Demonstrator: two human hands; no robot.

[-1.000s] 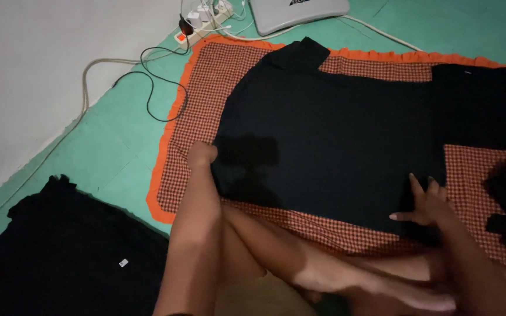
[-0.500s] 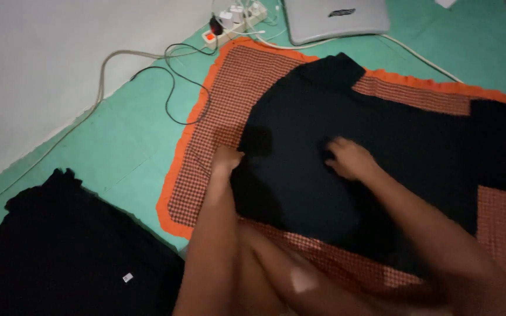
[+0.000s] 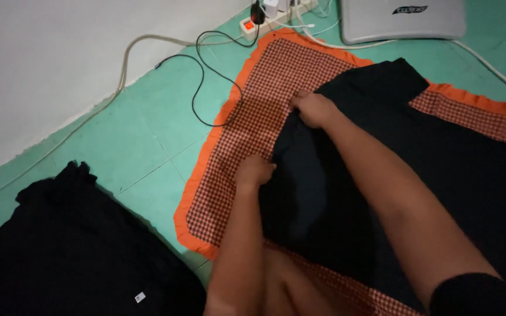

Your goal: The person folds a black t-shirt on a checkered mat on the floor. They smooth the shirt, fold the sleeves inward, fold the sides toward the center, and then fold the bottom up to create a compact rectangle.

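both hands (image 3: 285, 140) shifted to black garment's (image 3: 417, 175) left edge.

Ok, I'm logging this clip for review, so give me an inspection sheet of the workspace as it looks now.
Surface: green floor with a checked mat, orange-edged.
Job's things: black garment spread on the mat.
Clutter: black clothes pile at the near left; grey flat device at the top.
Hands: left hand and right hand both grip the garment's left edge.
Cables: power strip, black cable and pale cable on the floor.
Surroundings: white wall.
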